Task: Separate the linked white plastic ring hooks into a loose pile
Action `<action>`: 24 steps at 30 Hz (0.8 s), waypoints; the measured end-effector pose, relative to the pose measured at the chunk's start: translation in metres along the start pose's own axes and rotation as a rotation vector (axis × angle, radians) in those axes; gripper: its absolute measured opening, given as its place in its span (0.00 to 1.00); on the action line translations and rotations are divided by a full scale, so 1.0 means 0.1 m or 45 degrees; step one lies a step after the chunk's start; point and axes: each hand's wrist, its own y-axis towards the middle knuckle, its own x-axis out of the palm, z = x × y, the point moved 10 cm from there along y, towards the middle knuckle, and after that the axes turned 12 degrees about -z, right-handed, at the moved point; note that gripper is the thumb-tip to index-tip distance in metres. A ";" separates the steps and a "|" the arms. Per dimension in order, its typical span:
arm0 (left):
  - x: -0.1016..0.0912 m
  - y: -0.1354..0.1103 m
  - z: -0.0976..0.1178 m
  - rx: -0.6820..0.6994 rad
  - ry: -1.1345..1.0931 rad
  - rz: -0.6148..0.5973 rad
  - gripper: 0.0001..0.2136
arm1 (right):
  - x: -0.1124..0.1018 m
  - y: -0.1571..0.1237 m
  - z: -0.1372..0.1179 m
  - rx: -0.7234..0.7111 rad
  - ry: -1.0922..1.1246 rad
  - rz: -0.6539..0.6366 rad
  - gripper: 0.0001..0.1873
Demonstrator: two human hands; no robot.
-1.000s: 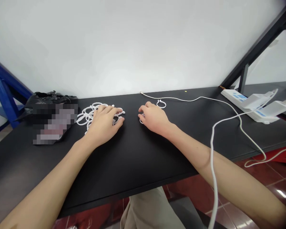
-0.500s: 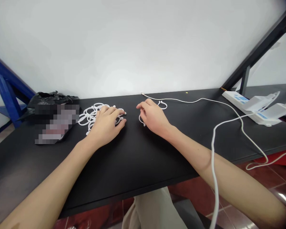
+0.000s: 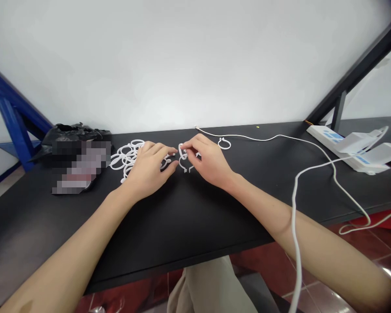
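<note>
Ring (image 3: 184,161), white and open, sits between both hands, pinched by right hand (image 3: 208,163); left hand (image 3: 148,167) rests flat on ring pile (image 3: 127,157), fingertips just beside it.

A blur patch (image 3: 81,167) covers the thing lying by the black bag (image 3: 72,131), so what it is cannot be told. The left hand (image 3: 148,167) lies over part of the ring pile (image 3: 127,158) and hides the rings under it. The right hand (image 3: 206,161) pinches a small white ring (image 3: 184,161); its fingers hide the top of the ring, and the ring is too small to show if it is open or joined. The white cable (image 3: 295,208) runs off the bottom edge. The power strip (image 3: 355,150) is cut off at the right edge. Both arms leave the picture at the bottom.
</note>
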 end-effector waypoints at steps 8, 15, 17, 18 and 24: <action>0.16 0.02 0.04 0.097 -0.015 -0.101 0.08 | 0.37 0.01 0.08 0.082 -0.063 -0.387 0.12; 0.19 0.01 0.02 0.094 -0.011 -0.146 0.08 | 0.43 -0.02 0.07 0.158 -0.240 -0.506 0.08; 0.18 0.02 0.03 0.100 0.000 -0.140 0.09 | 0.43 -0.03 0.09 0.171 -0.275 -0.516 0.07; 0.18 0.02 0.02 0.104 0.003 -0.137 0.09 | 0.43 -0.03 0.10 0.171 -0.284 -0.516 0.06; 0.11 0.01 0.05 0.129 -0.015 -0.091 0.12 | 0.34 0.00 0.16 0.197 -0.068 -0.372 0.07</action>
